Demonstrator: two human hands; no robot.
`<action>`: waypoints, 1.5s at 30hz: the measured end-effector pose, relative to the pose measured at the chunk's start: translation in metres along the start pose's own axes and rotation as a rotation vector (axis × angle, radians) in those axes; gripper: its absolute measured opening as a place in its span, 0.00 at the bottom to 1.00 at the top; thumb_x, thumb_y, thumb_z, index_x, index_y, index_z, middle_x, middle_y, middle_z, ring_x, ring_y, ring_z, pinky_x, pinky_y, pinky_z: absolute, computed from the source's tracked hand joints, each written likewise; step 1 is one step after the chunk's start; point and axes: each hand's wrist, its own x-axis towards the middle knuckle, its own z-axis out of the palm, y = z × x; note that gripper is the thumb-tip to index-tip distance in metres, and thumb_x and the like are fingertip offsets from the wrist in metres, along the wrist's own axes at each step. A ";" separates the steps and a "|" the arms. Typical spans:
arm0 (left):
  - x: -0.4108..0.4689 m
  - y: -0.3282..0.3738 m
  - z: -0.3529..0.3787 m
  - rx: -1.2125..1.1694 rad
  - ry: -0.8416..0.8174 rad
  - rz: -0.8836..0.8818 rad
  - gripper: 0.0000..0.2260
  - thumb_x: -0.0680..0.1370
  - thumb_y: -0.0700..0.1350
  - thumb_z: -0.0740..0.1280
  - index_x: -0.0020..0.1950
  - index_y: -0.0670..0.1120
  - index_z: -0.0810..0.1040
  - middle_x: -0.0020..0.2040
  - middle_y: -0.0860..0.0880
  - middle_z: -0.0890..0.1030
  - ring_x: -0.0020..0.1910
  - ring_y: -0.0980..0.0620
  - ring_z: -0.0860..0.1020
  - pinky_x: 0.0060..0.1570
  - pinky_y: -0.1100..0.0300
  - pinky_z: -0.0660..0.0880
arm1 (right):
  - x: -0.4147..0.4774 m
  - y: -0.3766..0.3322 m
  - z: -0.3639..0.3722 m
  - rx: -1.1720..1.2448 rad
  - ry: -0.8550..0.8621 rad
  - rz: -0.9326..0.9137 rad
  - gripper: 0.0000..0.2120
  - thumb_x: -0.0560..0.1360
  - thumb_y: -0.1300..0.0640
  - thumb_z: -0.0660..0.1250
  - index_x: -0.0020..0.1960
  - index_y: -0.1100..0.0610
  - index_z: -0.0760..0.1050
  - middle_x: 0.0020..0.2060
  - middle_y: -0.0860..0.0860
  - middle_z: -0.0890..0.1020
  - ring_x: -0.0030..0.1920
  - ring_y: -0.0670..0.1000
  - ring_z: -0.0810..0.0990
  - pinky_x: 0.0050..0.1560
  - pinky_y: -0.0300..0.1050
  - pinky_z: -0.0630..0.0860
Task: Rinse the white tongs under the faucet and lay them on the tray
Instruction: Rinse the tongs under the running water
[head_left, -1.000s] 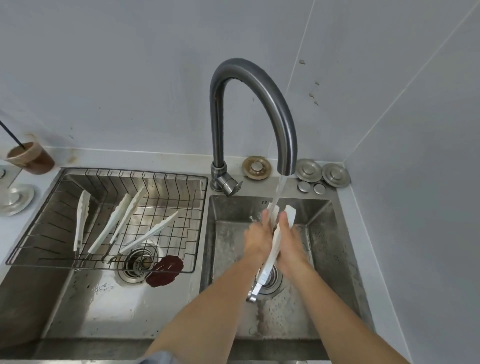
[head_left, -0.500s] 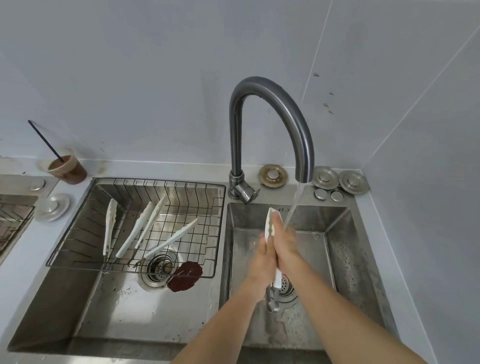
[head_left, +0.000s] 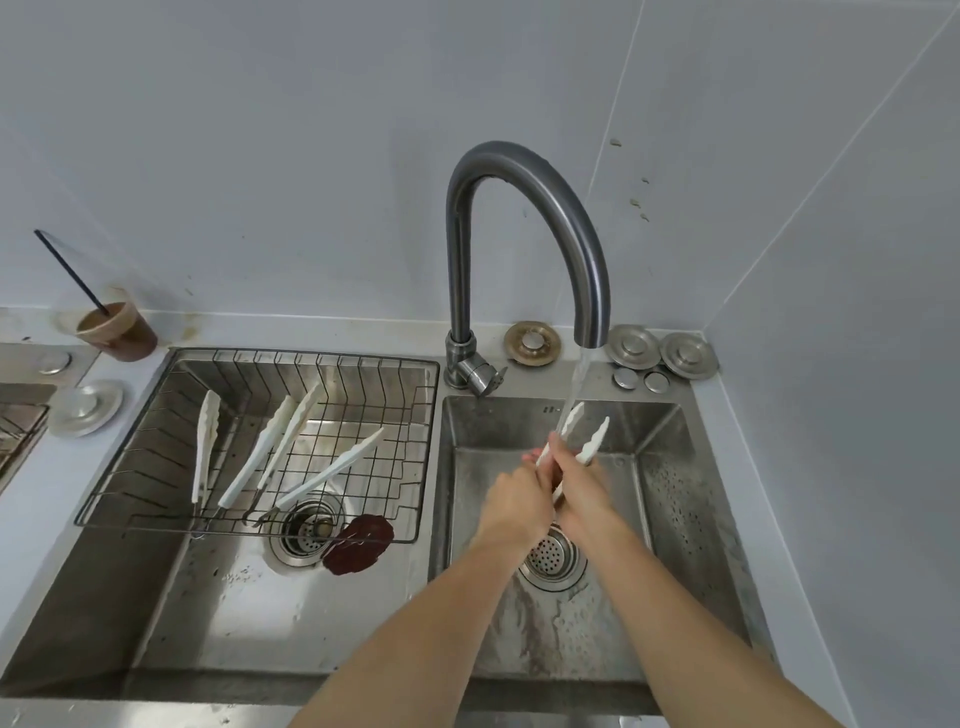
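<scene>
The white plastic tongs with scalloped tips are held over the right stainless-steel sink basin, above its round perforated drain strainer. The two tips point up and away from the person and stand spread apart. The water stream from the curved dark steel faucet falls onto the left tip. The grip of the left hand is clamped on the lower handle section of the tongs. The grip of the right hand is clamped on the arms just below the tips, and the two hands touch. The black wire rack tray sits across the left basin and holds three more white tongs. A dark red round piece lies in the left basin, beside its drain. A brown cup with a black straw stands on the pale table at the rear left.
</scene>
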 end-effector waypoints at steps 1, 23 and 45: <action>0.000 0.000 -0.001 -0.074 -0.021 0.003 0.24 0.82 0.57 0.47 0.55 0.43 0.75 0.43 0.41 0.82 0.35 0.44 0.83 0.35 0.52 0.81 | 0.001 -0.001 0.001 0.017 0.012 0.003 0.08 0.74 0.55 0.69 0.44 0.61 0.77 0.41 0.60 0.83 0.38 0.55 0.84 0.38 0.47 0.81; -0.039 -0.073 0.027 -0.345 -0.047 -0.279 0.14 0.82 0.47 0.55 0.46 0.41 0.74 0.40 0.46 0.77 0.39 0.47 0.76 0.40 0.56 0.71 | -0.007 0.043 -0.082 -0.492 -0.087 0.183 0.05 0.75 0.66 0.66 0.50 0.64 0.74 0.55 0.65 0.78 0.53 0.60 0.80 0.40 0.43 0.80; -0.030 -0.111 0.072 0.076 -0.091 -0.558 0.15 0.79 0.50 0.64 0.54 0.39 0.78 0.53 0.41 0.81 0.53 0.42 0.79 0.46 0.54 0.75 | 0.026 0.113 -0.086 -1.331 0.093 0.103 0.09 0.71 0.54 0.72 0.40 0.60 0.82 0.35 0.54 0.83 0.33 0.49 0.80 0.34 0.40 0.76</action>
